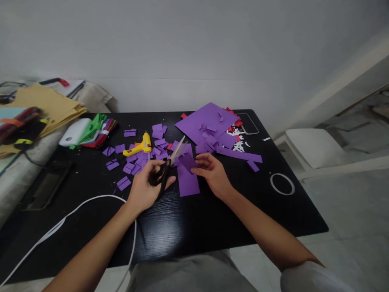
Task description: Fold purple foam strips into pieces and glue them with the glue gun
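Note:
My left hand [148, 182] grips a pair of black-handled scissors [166, 172], its fingers through the loops and the blades pointing up and to the right, slightly apart. A small piece of purple paper [187, 163] is pinched between the thumb and fingers of my right hand [212, 172]. Below that piece, a purple paper strip [188, 184] lies on the black table. Just beyond my left hand are several small folded purple pieces [138, 162] and a yellow glue gun [138, 147]. A large purple sheet [197, 121] lies behind my right hand, with small pieces on it.
White and red paper scraps [238, 144] lie at the back right of the table [249, 211]. A tape ring [282, 183] is near the right edge. At left are bundled coloured strips [97, 132], brown envelopes [45, 105] and a white cable [91, 199]. A white stool [306, 148] stands at right.

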{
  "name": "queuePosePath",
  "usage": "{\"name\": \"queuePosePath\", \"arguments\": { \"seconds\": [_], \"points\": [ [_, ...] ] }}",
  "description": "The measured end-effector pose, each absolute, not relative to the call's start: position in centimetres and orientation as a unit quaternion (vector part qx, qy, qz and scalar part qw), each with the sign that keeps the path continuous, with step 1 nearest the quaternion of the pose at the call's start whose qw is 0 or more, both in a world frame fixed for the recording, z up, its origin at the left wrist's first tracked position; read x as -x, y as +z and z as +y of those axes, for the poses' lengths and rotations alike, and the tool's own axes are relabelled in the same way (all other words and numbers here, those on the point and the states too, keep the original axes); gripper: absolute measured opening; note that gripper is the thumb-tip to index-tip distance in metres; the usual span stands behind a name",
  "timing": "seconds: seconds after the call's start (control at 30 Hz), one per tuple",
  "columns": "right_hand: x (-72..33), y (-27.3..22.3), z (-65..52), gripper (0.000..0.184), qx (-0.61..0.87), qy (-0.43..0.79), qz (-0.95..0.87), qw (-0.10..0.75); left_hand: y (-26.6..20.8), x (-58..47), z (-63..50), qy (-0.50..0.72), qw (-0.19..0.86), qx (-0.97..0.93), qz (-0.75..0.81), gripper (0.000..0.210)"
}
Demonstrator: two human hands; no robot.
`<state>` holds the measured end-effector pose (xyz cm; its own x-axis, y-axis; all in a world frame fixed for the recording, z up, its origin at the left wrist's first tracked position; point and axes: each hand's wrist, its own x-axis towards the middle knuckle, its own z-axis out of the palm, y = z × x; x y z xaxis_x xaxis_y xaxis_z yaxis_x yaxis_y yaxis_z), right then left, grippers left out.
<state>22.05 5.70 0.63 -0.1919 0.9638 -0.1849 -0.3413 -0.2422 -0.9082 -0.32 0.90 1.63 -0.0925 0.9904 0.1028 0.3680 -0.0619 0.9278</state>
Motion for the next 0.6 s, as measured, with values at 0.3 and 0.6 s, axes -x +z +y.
{"name": "queuePosePath", "arguments": {
  "seconds": [0.3,0.6],
  "points": [
    [-22.7,1.1,6.8,0.035,0.350,0.739,-0.263,0.512,3.8,2.6,1.8,0.282,0.235,-0.698,0.615,0.046],
    [-22.9,0.8,6.8,0.037,0.362,0.718,-0.300,0.514,3.6,2.4,1.6,0.179,0.285,-0.754,0.564,0.040]
  ]
}}
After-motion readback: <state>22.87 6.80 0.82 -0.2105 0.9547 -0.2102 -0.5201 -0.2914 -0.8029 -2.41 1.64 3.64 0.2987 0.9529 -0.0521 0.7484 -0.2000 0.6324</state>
